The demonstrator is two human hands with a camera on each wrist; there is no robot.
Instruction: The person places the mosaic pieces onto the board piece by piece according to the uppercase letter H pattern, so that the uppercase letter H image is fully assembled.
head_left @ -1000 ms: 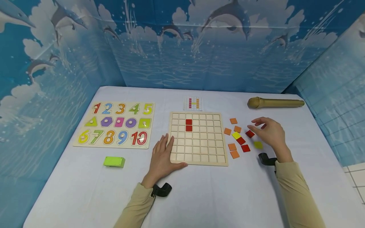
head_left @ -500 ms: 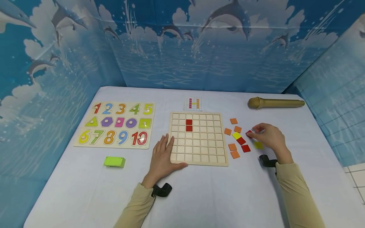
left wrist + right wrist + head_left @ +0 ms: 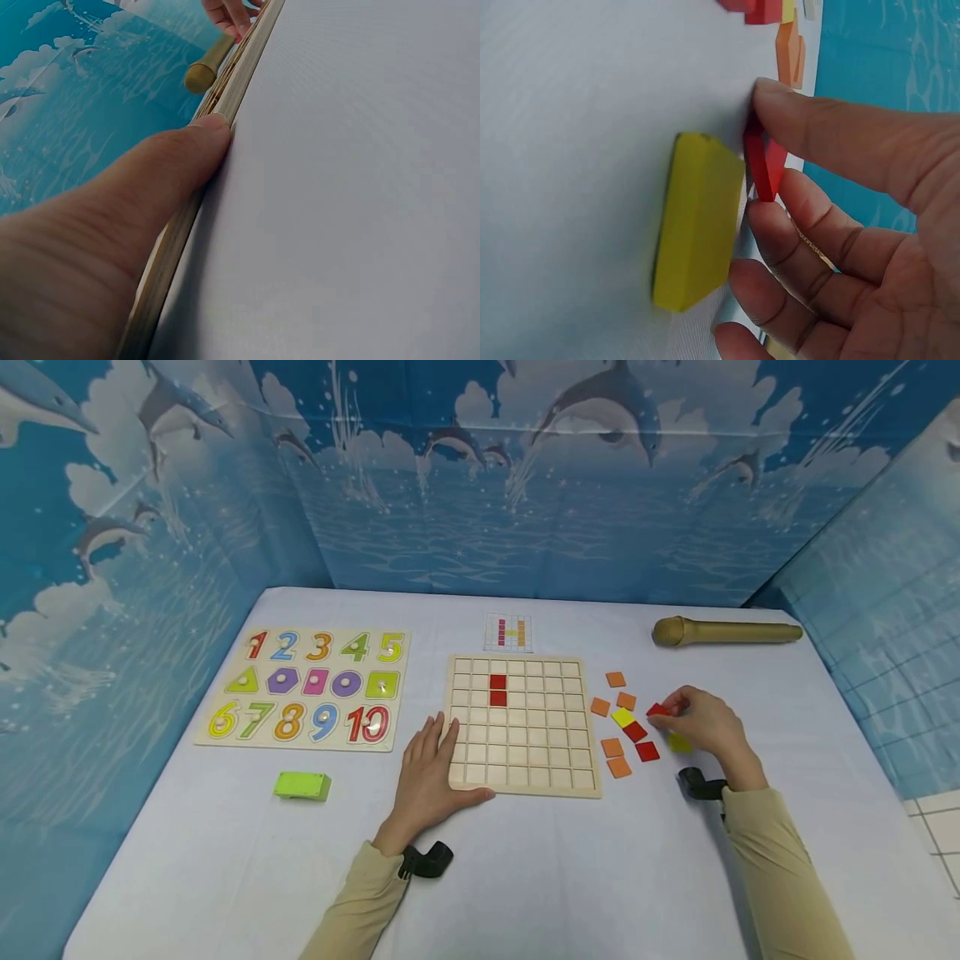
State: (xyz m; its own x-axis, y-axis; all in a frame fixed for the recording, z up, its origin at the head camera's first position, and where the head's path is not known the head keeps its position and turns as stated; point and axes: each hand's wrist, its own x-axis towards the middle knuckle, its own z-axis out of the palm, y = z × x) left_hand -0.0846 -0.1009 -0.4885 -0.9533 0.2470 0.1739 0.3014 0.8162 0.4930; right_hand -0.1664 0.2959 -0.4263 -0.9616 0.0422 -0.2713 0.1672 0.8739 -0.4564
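Note:
My right hand (image 3: 707, 723) pinches a red square tile (image 3: 769, 161) between thumb and fingers, close over the cloth at the right of the board. A yellow tile (image 3: 697, 221) lies by the same hand, partly under it in the head view. The wooden grid board (image 3: 551, 727) lies flat in the middle, with two red tiles (image 3: 498, 690) in one column near its top. At the board's front left corner rests my left hand (image 3: 427, 772), fingers straight along the left side. Its thumb (image 3: 191, 150) touches the front edge in the left wrist view.
Several orange, red and yellow tiles (image 3: 635, 732) lie scattered beside the board. A small pattern card (image 3: 491, 642) is behind it. The number puzzle (image 3: 258, 685) and a green block (image 3: 302, 786) are at left. A brown microphone-shaped object (image 3: 738, 632) lies at back right.
My right hand has come down onto the red tile, and its fingers have closed on it; the tile is now slightly raised and tilted. My left hand and the board have stayed put.

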